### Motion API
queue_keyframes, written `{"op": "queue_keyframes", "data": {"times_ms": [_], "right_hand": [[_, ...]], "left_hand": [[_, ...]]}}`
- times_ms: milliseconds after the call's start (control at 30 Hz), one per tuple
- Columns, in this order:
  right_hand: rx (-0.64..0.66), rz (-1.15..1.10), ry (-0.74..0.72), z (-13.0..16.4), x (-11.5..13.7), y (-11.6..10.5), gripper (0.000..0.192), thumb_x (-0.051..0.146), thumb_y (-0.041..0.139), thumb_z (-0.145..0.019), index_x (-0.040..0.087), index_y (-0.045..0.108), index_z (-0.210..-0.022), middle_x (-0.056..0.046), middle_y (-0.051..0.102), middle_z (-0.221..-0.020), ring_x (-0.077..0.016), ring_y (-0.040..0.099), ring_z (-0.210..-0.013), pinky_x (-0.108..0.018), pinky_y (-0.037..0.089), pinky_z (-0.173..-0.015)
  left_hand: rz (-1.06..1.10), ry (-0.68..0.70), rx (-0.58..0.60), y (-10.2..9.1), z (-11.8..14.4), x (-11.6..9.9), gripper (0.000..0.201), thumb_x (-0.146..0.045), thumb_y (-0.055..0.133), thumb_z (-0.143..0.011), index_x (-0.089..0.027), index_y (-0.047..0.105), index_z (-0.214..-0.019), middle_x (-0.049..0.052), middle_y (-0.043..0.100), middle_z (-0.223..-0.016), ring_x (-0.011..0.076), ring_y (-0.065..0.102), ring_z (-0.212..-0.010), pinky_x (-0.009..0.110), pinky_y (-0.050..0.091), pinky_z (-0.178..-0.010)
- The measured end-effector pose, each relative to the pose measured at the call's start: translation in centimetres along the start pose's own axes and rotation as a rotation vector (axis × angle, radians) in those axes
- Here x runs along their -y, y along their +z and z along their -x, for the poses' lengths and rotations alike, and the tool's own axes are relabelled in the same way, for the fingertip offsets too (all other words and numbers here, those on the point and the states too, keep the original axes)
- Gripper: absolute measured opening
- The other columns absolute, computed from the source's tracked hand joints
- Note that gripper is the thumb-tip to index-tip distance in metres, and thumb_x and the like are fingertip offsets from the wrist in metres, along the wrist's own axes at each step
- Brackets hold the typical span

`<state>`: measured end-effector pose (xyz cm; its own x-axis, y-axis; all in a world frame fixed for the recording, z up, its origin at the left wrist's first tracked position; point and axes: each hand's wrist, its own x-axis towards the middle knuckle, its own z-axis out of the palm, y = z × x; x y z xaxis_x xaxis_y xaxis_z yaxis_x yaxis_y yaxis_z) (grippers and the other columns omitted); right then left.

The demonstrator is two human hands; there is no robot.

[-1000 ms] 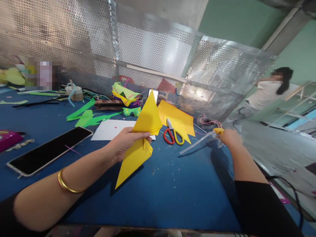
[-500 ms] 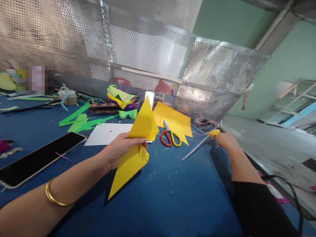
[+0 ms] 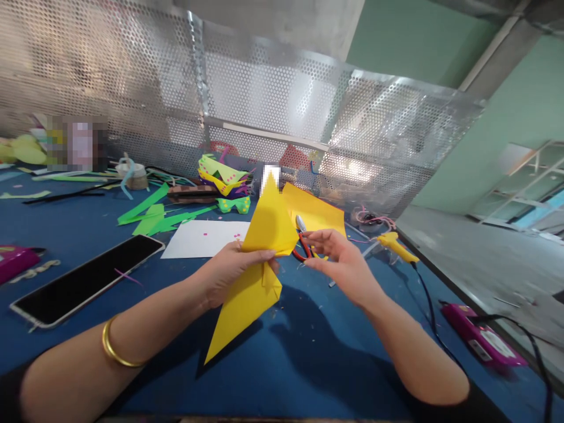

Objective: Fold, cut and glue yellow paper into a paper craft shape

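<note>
My left hand grips a folded yellow paper shape at its middle, one point up and a long point hanging down over the blue table. My right hand hovers just right of the paper, fingers spread, holding nothing. A yellow glue gun lies on the table to the right of that hand, its cord trailing toward me. Red-and-yellow scissors lie partly hidden behind the paper and my right hand, on a flat yellow sheet.
A phone lies screen-up at the left. A white sheet, green paper strips and a pile of coloured cutouts sit further back. A perforated metal screen walls the far edge. A pink box lies at the right edge.
My right hand has let go of the glue gun, which now lies on the table, and has moved left toward the yellow paper. The left hand still holds the paper.
</note>
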<state>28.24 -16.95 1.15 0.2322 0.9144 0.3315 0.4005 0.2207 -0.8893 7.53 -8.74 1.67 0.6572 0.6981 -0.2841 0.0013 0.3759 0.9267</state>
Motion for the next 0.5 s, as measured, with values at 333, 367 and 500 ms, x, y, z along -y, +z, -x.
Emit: {"op": "queue_keyframes", "data": {"times_ms": [333,367,500], "right_hand": [[-0.052,-0.194,0.038,1.4,-0.1,2.8,0.043,0.034,0.076,-0.072,0.024,0.05,-0.104,0.002,0.068,-0.081,-0.017,0.064,-0.073,-0.034,0.051,-0.072],[-0.064,-0.161,0.032,1.4,-0.1,2.8,0.04,0.034,0.075,-0.073,0.024,0.051,-0.104,0.003,0.067,-0.077,-0.0165,0.063,-0.07,-0.033,0.05,-0.07],[-0.1,-0.105,0.018,1.6,-0.1,3.0,0.031,0.034,0.071,-0.076,0.024,0.054,-0.1,0.004,0.063,-0.07,-0.0158,0.059,-0.065,-0.03,0.047,-0.063]], "left_hand": [[-0.026,-0.047,0.093,0.2,-0.1,1.1,0.027,-0.038,0.077,-0.068,-0.017,0.076,-0.085,0.006,0.072,-0.075,0.0182,0.064,-0.062,0.031,0.049,-0.064],[-0.032,-0.053,0.096,0.2,-0.1,1.1,0.027,-0.039,0.077,-0.068,-0.018,0.076,-0.086,0.006,0.072,-0.075,0.0183,0.063,-0.062,0.031,0.049,-0.064],[-0.171,0.007,0.11,0.4,0.0,1.3,0.026,-0.043,0.077,-0.068,-0.017,0.075,-0.073,0.007,0.072,-0.076,0.0171,0.061,-0.061,0.029,0.046,-0.062]]}}
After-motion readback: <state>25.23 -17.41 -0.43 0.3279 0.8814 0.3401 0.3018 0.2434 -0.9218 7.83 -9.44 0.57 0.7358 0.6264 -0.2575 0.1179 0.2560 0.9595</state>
